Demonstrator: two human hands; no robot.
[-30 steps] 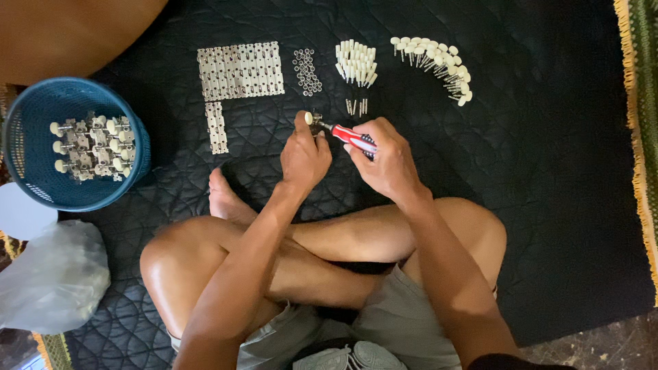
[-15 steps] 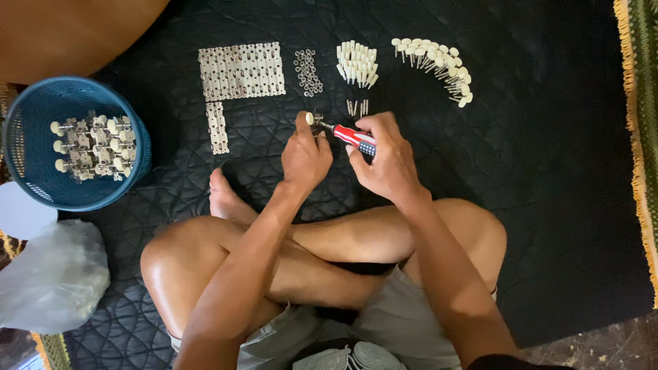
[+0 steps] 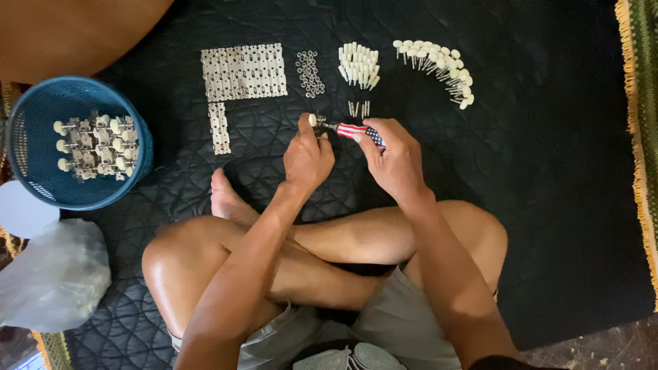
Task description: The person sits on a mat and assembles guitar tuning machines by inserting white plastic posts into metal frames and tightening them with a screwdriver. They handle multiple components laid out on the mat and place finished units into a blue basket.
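I sit cross-legged on a black quilted mat [image 3: 548, 205]. My left hand [image 3: 307, 156] pinches a small metal tuner part with a cream knob [image 3: 313, 120]. My right hand [image 3: 393, 159] grips a short screwdriver with a red, white and blue handle [image 3: 356, 131], its tip meeting the part. Just beyond my hands lie a few small pins [image 3: 359, 108]. Further out are rows of metal plates [image 3: 243, 71], a cluster of small rings [image 3: 310, 72], a pile of cream knobs [image 3: 359, 66] and an arc of knobbed shafts [image 3: 439, 68].
A blue plastic basket [image 3: 41, 185] at the left holds several assembled tuner strips [image 3: 96, 145]. A clear plastic bag [image 3: 51, 274] and a white lid [image 3: 20, 209] lie below it. A brown rounded object [image 3: 75, 31] fills the top left. A fringed rug edge [image 3: 637, 137] runs along the right.
Both hands stay in nearly the same place on the part and screwdriver; only slight shifts of the fingers and screwdriver show.
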